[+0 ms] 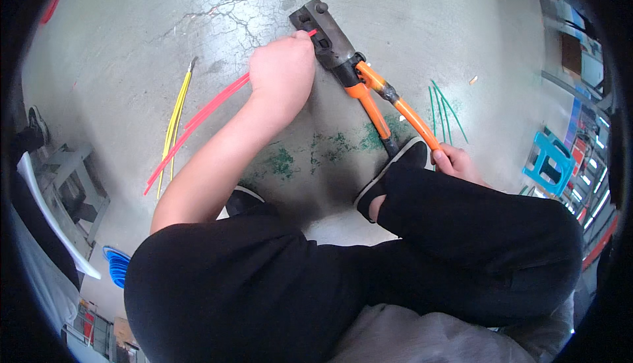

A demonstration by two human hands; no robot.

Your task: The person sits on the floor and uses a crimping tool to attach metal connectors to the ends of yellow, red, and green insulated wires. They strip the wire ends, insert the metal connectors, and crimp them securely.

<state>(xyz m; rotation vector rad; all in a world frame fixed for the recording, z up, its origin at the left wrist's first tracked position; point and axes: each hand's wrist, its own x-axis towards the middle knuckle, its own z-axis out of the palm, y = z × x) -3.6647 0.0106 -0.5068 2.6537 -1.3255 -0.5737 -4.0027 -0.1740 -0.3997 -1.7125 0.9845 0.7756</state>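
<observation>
Squatting low here, so my black trouser knees fill the bottom of the view, with two black slip-on shoes (393,177) planted on the grey concrete floor (461,27) just past them. One shoe sits right against the tool's handles.

My right hand (453,162) is curled around the end of one orange handle of the big crimping tool (349,66), a dark steel head with two long orange-sleeved arms, lying flat on the floor. My left hand (282,69) is bunched into a loose fist, pinching the red insulated wires (198,116) and feeding their tips into the steel head. Can't see my fingertips, they're tucked under.

What worries me: my left fingers are touching the head, so if the right hand pumps while I'm holding that close, I'd guess a pinch is likely. The wire end could also slip back out if my grip eases, and the tool could skate since only a shoe braces it.

Count: one crimper, at least two red wires running side by side, about two yellow wires (177,116) off to my left, roughly four or five thin green strands (443,109) beside the handles. Further out, a blue plastic stool (547,162) on my right and a blue coil (117,264) on my lower left.
</observation>
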